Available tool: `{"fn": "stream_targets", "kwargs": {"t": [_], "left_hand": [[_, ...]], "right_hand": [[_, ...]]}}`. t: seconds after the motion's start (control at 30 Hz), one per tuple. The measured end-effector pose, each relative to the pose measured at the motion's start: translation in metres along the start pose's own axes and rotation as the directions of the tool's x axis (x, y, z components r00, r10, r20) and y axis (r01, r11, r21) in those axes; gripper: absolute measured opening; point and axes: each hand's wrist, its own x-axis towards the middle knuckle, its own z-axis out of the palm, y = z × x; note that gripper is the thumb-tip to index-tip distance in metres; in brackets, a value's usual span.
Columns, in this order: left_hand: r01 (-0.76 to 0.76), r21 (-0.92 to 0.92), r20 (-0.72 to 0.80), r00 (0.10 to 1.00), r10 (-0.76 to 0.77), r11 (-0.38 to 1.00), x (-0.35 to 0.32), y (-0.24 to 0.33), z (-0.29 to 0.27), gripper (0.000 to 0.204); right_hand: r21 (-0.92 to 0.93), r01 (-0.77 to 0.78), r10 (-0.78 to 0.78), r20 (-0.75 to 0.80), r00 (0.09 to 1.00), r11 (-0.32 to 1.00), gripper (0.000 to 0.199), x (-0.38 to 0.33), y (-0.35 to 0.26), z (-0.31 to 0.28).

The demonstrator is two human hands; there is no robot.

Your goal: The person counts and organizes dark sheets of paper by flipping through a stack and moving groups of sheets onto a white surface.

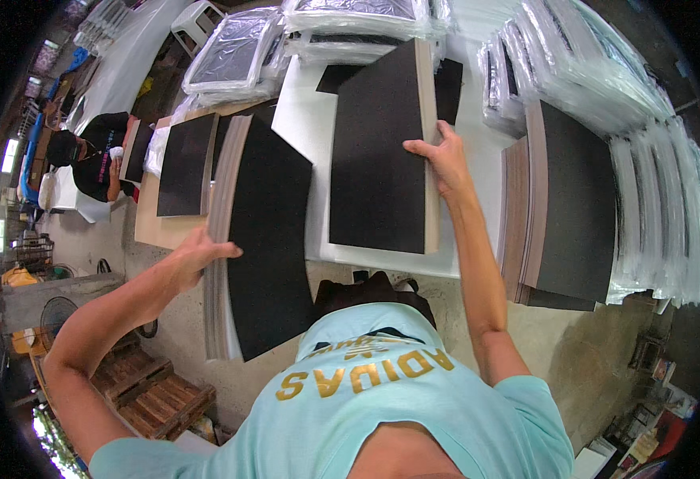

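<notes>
My left hand is wrapped round the grey edge of a stack of black boards. That stack leans on its side at the table's near left, in front of me; the fingers behind it are hidden. My right hand grips the right edge of another thick stack of black boards in the middle of the white table. Its thumb lies along the stack's side, with the other fingers partly hidden. More black boards lie behind this middle stack.
Right of it stands another black board stack. Plastic-wrapped panels are piled far right, others at the back. A lower board pile rests at left. Another person holds something there. Wooden pallets lie on the floor.
</notes>
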Motion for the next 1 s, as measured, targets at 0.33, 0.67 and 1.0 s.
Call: {"fn": "stream_targets", "kwargs": {"t": [0.33,0.67,1.0], "left_hand": [[0.283,0.020,-0.210,0.939,-0.272,0.959,-0.063,-0.027,-0.040,0.076],[0.238,-0.250,-0.168,0.944,-0.284,0.939,-0.106,-0.080,-0.029,0.081],[0.324,-0.319,-0.322,0.847,-0.423,0.891,-0.153,-0.082,-0.010,0.070]], "right_hand": [[0.394,-0.159,0.157,0.039,0.987,0.905,0.053,-0.010,-0.006,0.046],[0.533,-0.289,0.227,0.180,0.957,0.795,0.055,-0.004,0.129,0.061],[0.149,-0.370,0.344,0.177,0.922,0.917,0.063,-0.001,0.176,0.057]]}}
